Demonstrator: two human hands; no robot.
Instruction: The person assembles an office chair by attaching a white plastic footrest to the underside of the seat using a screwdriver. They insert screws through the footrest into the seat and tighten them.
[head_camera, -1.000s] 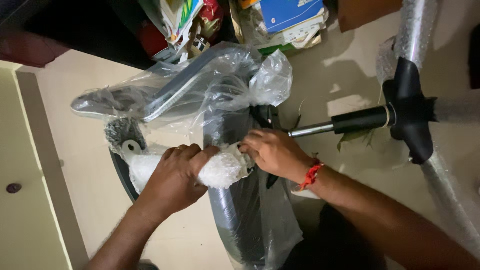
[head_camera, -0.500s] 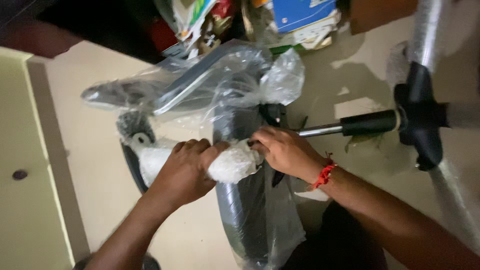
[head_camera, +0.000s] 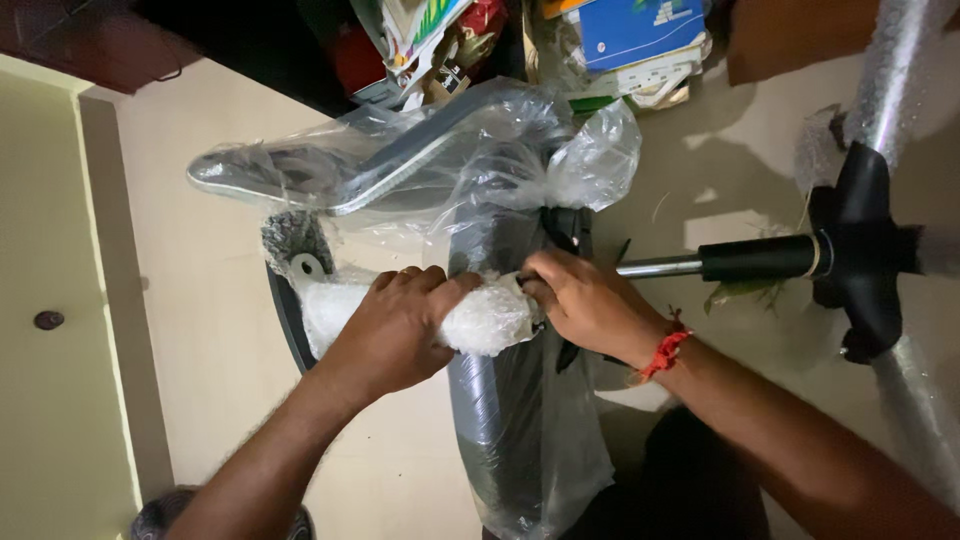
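bubble-wrapped bar (head_camera: 480, 320), one piece, lies across one dark chair part in clear plastic (head_camera: 500, 400) on the floor (head_camera: 210, 300). i see my left hand (head_camera: 400, 330) curled tight over it, my right hand (head_camera: 585, 300) pinching its end. one black chair base (head_camera: 860, 250) sits right.

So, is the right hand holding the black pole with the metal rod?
No, the right hand grips the white bubble wrap; the pole lies apart.

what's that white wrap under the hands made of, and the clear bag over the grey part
White wrap: looks like bubble wrap, soft plastic with a pebbled, frosted surface, dented under the left hand. Clear bag: thin glossy plastic film, see-through, creased, with bright glints.
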